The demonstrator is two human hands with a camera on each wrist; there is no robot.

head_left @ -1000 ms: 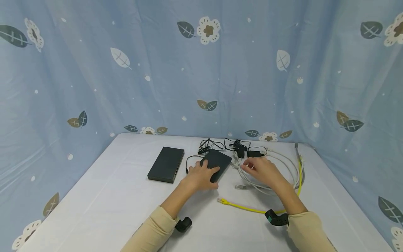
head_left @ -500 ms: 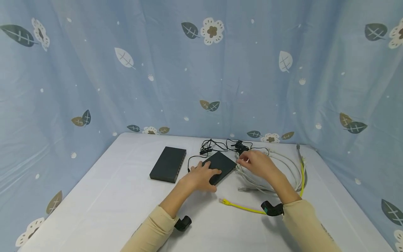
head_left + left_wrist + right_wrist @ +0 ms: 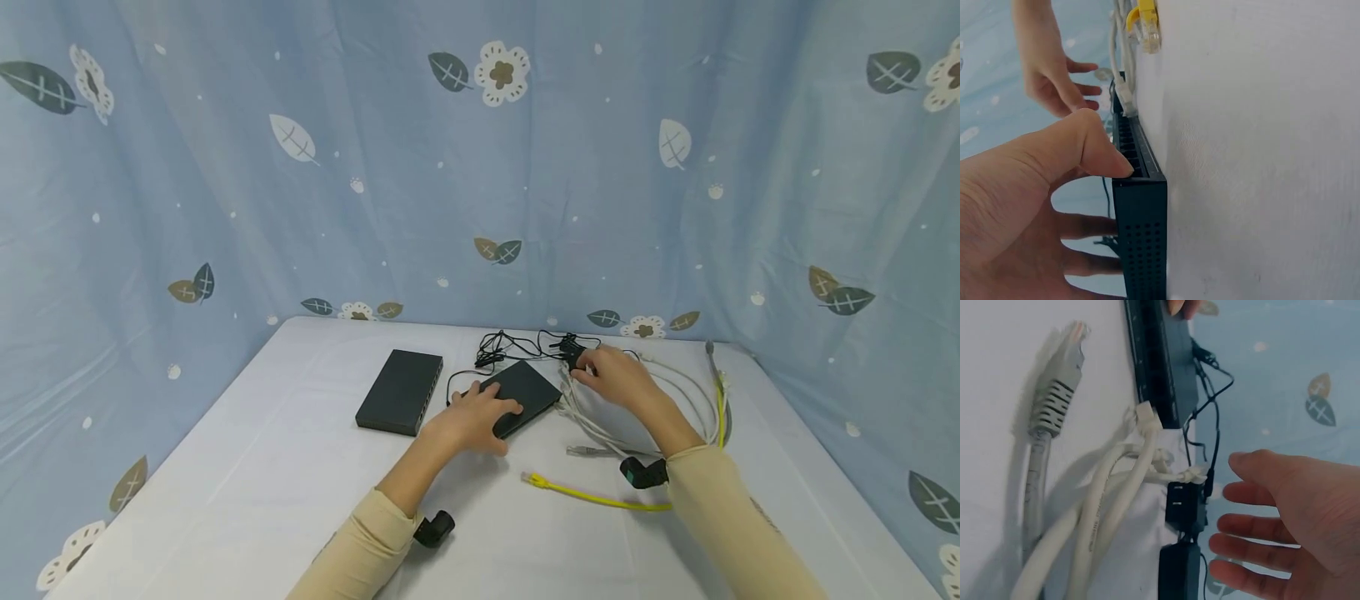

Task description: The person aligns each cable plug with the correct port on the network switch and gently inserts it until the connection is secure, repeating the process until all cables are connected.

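Observation:
My left hand (image 3: 474, 421) lies spread over a black network switch (image 3: 531, 392), fingers on its top. In the left wrist view, the thumb touches the front edge beside the row of ports, above the vented side (image 3: 1141, 234). A white network cable's plug (image 3: 1145, 417) sits at the far end of that port row. My right hand (image 3: 617, 377) hovers at a black power adapter (image 3: 573, 354) behind the cables. The right wrist view shows its fingers loosely extended beside the plug prongs (image 3: 1177, 495), with nothing between them.
A second black network switch (image 3: 400, 392) stands to the left. Behind the first lies a tangle of black power cords (image 3: 495, 346). Pale coiled cables (image 3: 592, 427), a grey cable plug (image 3: 582, 451) and a yellow network cable (image 3: 577, 496) lie on the right of the white-covered table.
My right hand first moved left to the switch's corner, then back and right to the power adapter. The switch turned slightly and shifted right under my left hand, which stayed on it.

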